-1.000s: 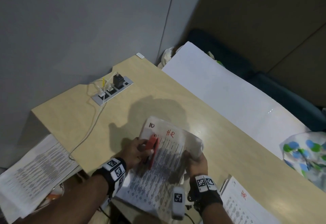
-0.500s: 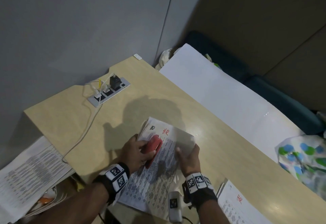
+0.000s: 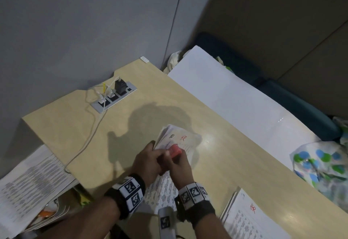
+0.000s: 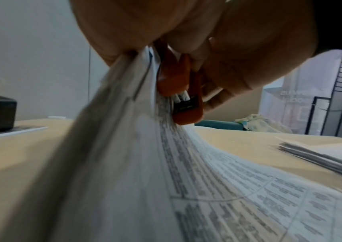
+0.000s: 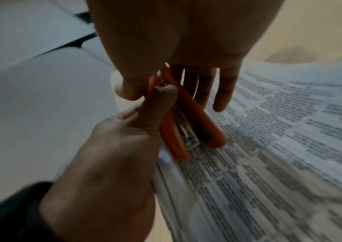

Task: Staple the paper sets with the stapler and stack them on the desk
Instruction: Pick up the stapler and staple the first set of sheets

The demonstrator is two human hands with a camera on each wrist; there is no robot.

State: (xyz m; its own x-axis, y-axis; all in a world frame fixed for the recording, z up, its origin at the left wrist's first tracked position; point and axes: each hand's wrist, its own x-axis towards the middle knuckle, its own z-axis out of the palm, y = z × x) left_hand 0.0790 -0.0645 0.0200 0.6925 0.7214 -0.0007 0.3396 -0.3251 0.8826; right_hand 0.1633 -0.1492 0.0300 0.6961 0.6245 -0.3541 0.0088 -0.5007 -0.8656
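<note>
Left-hand grip point(image 3: 148, 161) pinches the paper set point(image 3: 177, 139) at its left edge and touches the red stapler point(image 3: 174, 150); right-hand grip point(image 3: 178, 167) clasps that stapler, lower centre of frame, above the table point(image 3: 113, 118).

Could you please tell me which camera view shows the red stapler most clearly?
The right wrist view: the stapler lies nearly whole against the papers, both arms visible. The left wrist view shows only its rear end, and the head view just a small red patch between the hands.
</note>
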